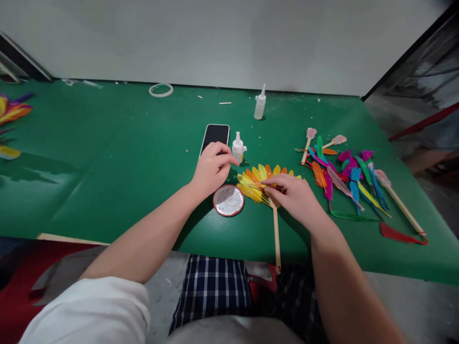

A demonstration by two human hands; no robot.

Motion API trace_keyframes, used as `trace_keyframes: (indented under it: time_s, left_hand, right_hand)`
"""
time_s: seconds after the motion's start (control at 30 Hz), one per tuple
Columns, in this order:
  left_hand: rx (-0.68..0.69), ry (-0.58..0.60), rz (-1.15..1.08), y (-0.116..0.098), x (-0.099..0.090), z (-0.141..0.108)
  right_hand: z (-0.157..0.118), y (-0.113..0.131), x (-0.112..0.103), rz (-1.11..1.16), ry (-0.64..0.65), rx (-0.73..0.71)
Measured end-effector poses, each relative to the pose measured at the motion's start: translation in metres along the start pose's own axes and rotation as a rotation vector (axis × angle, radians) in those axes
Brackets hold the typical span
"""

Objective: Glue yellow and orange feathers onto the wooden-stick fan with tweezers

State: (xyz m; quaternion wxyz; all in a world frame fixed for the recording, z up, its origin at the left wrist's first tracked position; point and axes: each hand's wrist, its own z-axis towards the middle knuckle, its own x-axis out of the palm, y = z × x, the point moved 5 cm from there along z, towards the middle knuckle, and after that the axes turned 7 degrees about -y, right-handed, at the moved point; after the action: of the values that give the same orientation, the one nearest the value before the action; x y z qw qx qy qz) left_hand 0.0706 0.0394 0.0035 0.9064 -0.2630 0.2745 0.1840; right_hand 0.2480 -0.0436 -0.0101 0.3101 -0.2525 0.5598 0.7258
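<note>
A small fan of yellow and orange feathers point(251, 193) with a pale wooden handle point(276, 234) lies at the table's front edge. My right hand point(296, 196) is closed over its middle, pinching thin tweezers point(281, 189) whose tips point left across the feathers. My left hand point(212, 171) holds nothing visible; its fingers are loosely bent and apart, reaching toward the base of a white glue bottle point(237, 149). Whether a fingertip touches the bottle, I cannot tell. Below that hand sits a round red-rimmed lid point(228, 200) with whitish residue inside. A phone point(215, 135) is partly hidden behind my left hand.
On the right of the green table point(125, 186) lie loose coloured feathers point(353, 177) and several wooden sticks, one with a red tassel point(398, 233). A second glue bottle point(260, 103) and a white ring point(161, 90) are near the back wall. More feathers point(14, 112) show far left.
</note>
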Motion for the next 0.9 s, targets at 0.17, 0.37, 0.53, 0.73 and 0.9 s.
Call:
trace_keyframes:
  time_s: [0.17, 0.37, 0.53, 0.73, 0.9]
  left_hand:
    - [0.094, 0.208, -0.086, -0.009, 0.010, -0.003]
    - [0.166, 0.349, -0.129, -0.013, 0.024, -0.010]
    - [0.151, 0.382, -0.120, -0.011, 0.027, -0.011]
    - [0.136, 0.403, -0.111, -0.010, 0.028, -0.012]
    - [0.128, 0.372, -0.111, -0.009, 0.028, -0.012]
  right_hand:
    - [-0.001, 0.000, -0.002, -0.017, -0.012, 0.004]
    - [-0.002, -0.001, -0.004, 0.013, -0.011, 0.061]
    - [-0.001, -0.002, -0.003, 0.041, 0.001, 0.094]
    - [-0.002, -0.004, -0.001, 0.069, 0.004, 0.130]
    - [-0.002, -0.004, -0.001, 0.066, -0.005, 0.127]
